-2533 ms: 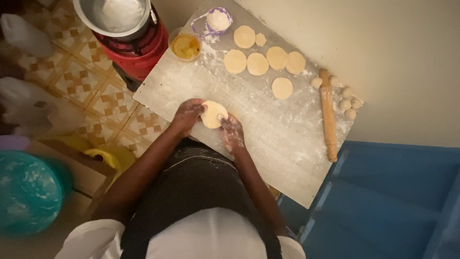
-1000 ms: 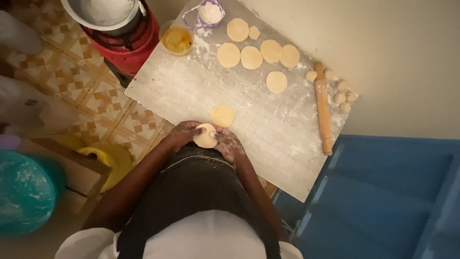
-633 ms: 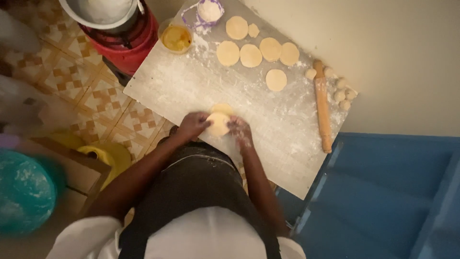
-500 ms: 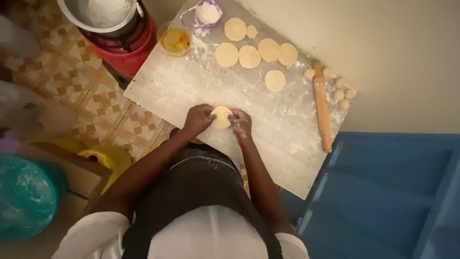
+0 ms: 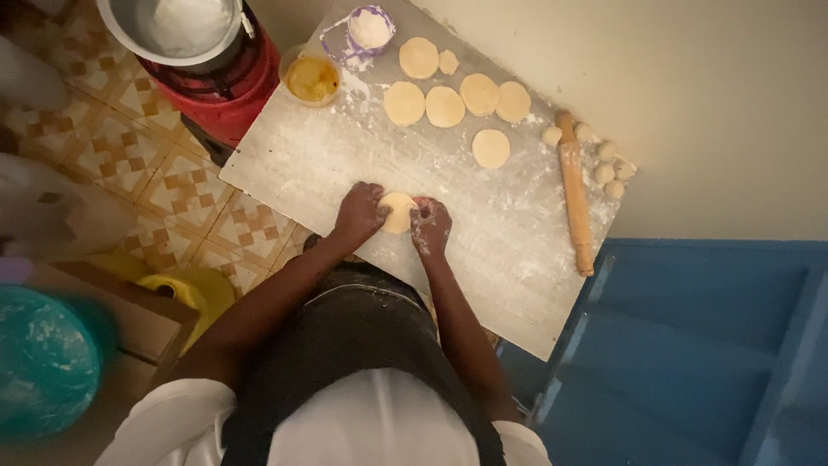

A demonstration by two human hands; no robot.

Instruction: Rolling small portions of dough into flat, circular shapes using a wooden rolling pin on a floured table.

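Both hands press a flat dough round on the floured board: the left hand at its nine o'clock, the right hand at three, fingers curled onto its edges. Toward twelve to one o'clock lie more flattened rounds, and at two o'clock the rolling pin beside small dough balls.

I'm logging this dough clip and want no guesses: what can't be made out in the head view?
- Dough disc: its near edges are covered by the left hand and right hand.
- Grip: the fingers' undersides are hidden, so how firmly they pinch is unclear.
- Metal bowl: cut off by the top edge.
- Small yellow bowl: contents too small to identify.
- Teal tub: blurred, cut off at the left edge.
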